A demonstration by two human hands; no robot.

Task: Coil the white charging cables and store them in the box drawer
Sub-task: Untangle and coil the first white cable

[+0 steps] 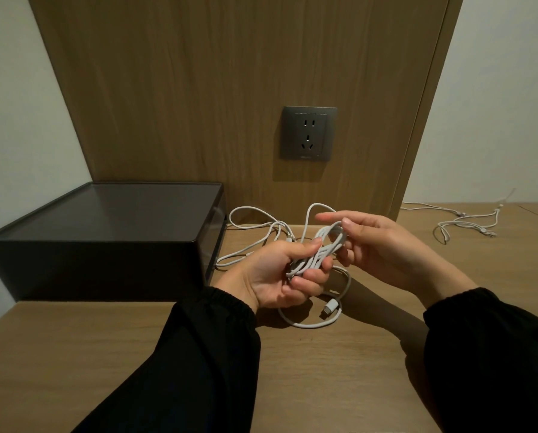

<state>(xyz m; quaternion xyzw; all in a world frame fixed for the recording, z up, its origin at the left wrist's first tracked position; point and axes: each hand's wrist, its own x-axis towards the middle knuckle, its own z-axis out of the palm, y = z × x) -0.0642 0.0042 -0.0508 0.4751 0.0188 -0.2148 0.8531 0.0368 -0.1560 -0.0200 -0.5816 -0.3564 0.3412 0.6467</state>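
Head view: left hand (278,275) clamps the white cable coil (319,250) low, right hand (383,245) pinches its top.

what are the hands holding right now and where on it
A white cable bundle. The left hand grips the lower end of the loops; the right hand pinches the upper end.

Single head-worn wide-angle view, aimed forward and down. Close above the left hand (280,273) and right hand (383,245) at centre, over the tabletop (323,385). Facing the wood wall panel (199,89) and socket (308,134) straight ahead.
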